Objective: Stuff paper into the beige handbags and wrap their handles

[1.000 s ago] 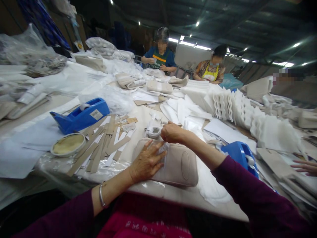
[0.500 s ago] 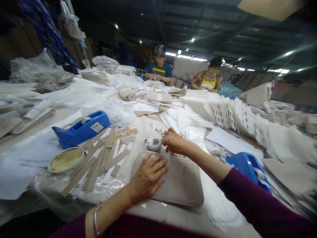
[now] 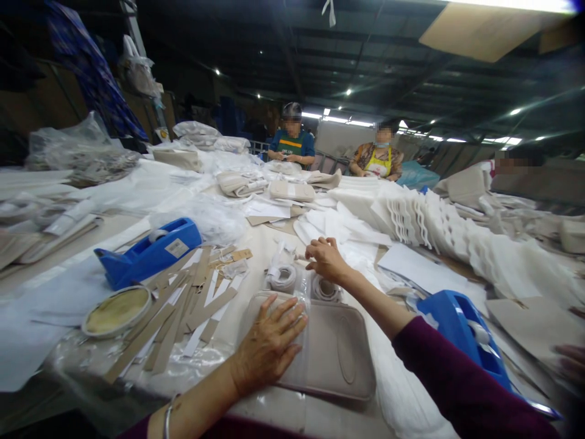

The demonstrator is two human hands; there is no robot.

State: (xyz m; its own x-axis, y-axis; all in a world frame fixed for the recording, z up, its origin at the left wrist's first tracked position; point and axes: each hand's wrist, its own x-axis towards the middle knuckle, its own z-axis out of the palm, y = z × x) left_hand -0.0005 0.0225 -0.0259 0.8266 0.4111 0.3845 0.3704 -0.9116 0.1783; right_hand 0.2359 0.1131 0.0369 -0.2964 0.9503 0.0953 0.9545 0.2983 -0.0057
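Note:
My left hand (image 3: 276, 335) lies flat, fingers spread, on a beige flat bag (image 3: 331, 353) with rounded corners and a stitched loop shape. A clear strip (image 3: 300, 341) runs across the bag beside my fingertips and over its far edge. My right hand (image 3: 326, 259) is above the bag's far side with its fingers curled together; whatever they may hold is hidden. Just below it sits a wrapped strap coil (image 3: 326, 289). A second coil (image 3: 282, 278) lies to the left, also wrapped in white.
Blue tape dispensers stand at left (image 3: 148, 253) and right (image 3: 466, 332). Cut strips (image 3: 183, 317) and a round dish (image 3: 116, 311) lie left. White foam sheets (image 3: 439, 219) line the right. Two co-workers (image 3: 292, 143) (image 3: 377, 158) work across the table; another person's hand (image 3: 571, 360) shows at the right edge.
My right hand has moved slightly away from the bag, and the strap coil beneath it shows more. The clear strip lies flatter across the bag. My left hand stays pressed on it.

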